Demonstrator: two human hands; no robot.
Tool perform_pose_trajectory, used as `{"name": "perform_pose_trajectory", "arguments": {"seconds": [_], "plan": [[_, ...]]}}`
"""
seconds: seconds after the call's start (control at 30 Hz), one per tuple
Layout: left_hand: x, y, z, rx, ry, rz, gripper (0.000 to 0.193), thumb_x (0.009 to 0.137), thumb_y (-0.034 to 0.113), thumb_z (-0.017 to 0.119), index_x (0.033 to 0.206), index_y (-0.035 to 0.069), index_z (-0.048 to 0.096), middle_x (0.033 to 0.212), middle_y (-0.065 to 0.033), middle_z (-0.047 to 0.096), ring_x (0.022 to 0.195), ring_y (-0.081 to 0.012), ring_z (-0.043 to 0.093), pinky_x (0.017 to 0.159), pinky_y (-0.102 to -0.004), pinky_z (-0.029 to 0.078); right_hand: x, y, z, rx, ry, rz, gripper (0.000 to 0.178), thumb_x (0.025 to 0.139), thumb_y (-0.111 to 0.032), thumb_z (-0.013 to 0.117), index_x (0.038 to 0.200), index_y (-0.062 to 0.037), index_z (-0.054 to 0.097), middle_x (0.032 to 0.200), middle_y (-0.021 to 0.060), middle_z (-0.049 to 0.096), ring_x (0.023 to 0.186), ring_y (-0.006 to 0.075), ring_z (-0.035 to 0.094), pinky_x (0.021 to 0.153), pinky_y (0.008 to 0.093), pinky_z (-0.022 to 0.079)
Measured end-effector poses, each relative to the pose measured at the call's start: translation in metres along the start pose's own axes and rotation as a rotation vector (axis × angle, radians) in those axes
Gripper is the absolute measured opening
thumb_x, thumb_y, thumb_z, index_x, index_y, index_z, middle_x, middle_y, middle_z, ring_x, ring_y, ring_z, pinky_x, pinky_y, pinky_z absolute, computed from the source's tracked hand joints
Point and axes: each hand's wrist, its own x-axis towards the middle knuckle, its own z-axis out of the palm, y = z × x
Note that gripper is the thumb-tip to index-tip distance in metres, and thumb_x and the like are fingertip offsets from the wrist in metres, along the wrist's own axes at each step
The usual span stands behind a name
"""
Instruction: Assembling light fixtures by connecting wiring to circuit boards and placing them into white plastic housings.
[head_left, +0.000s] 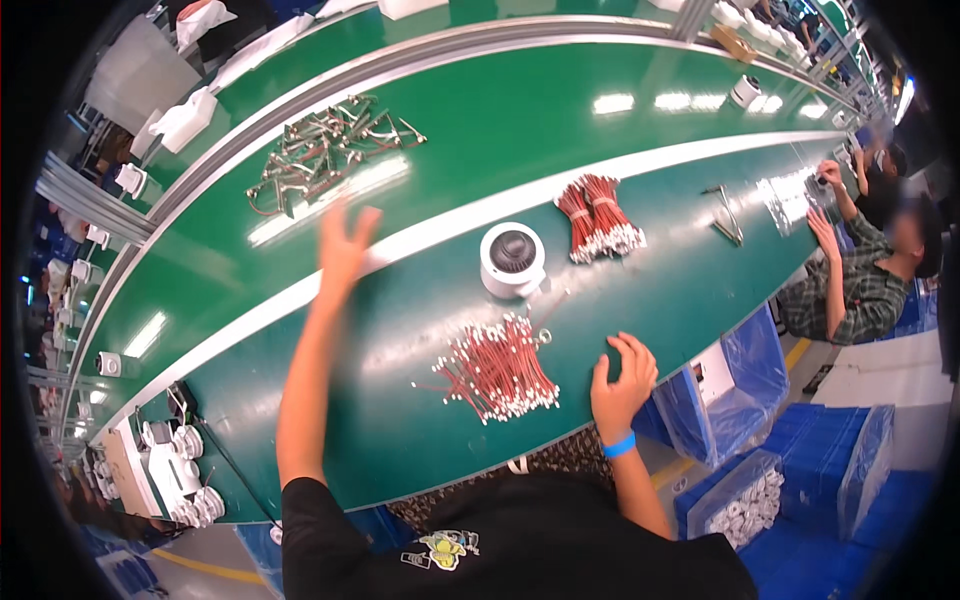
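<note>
By the near edge of the bench (400, 440), the right grip (622, 395) is half curled, thumb well apart from the fingers and nothing between them; whether it touches the top, I can't tell. To its left a loose heap of red wires (505, 368) with white ends lies on the bench. Beyond that, toward the far edge, stands a white round housing (512, 258) with a dark dome, two tied bundles of red wires (607, 212) to its right. Past the white strip (480, 214) along that edge, the left grip (345, 255) shows blurred over the green surface (480, 130), fingers spread wide, seemingly empty. Farther out lies a tangled pile of metal parts (325, 150). I'd call this a reach toward it; lifting a piece would call for stretching farther, then narrowing around one part and working it free.
</note>
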Motion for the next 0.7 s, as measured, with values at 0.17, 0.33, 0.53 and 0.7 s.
{"name": "perform_pose_trajectory", "arguments": {"seconds": [0.17, 0.33, 0.53, 0.7], "plan": [[0.1, -0.11, -0.107, 0.232, 0.485, -0.792, 0.126, 0.064, 0.093, 0.041, 0.148, 0.0, 0.021, 0.149, -0.0294, 0.025, 0.135, -0.0459, 0.029, 0.111, -0.0534, 0.021, -0.002, -0.006, 0.0, -0.023, -0.044, 0.029, 0.03, 0.075, -0.009, 0.061, 0.105, -0.0084, 0.06, 0.116, 0.0084, 0.057, 0.112, 0.0295, 0.049, 0.098, 0.0432, 0.034], [0.203, -0.103, -0.105, 0.067, 0.156, -0.742, 0.13, 0.06, 0.094, 0.045, 0.15, 0.005, 0.017, 0.153, -0.0295, 0.01, 0.144, -0.0391, 0.008, 0.116, -0.0492, 0.011, 0.002, -0.006, -0.002, -0.049, -0.072, 0.045, 0.031, 0.074, -0.008, 0.06, 0.105, -0.0071, 0.059, 0.115, 0.0105, 0.056, 0.112, 0.0304, 0.048, 0.097, 0.0429, 0.033], [0.299, -0.094, -0.053, 0.325, -0.576, -0.308, 0.124, 0.063, 0.093, 0.042, 0.15, 0.008, 0.022, 0.154, -0.0206, 0.019, 0.144, -0.029, 0.016, 0.114, -0.0556, 0.014, 0.005, -0.01, -0.001, -0.07, -0.096, 0.075, 0.03, 0.072, -0.007, 0.059, 0.103, -0.0062, 0.058, 0.114, 0.0126, 0.055, 0.11, 0.0315, 0.048, 0.097, 0.0435, 0.033], [0.295, -0.095, -0.013, 0.708, -0.106, -0.911, 0.15, 0.047, 0.088, 0.064, 0.148, 0.003, -0.006, 0.151, -0.0332, 0.006, 0.139, -0.0479, 0.014, 0.107, -0.0657, 0.013, 0.007, -0.012, 0.001, -0.073, -0.125, 0.093, 0.031, 0.072, -0.009, 0.059, 0.103, -0.0066, 0.058, 0.114, 0.0114, 0.054, 0.111, 0.0306, 0.048, 0.096, 0.0432, 0.032]]}}
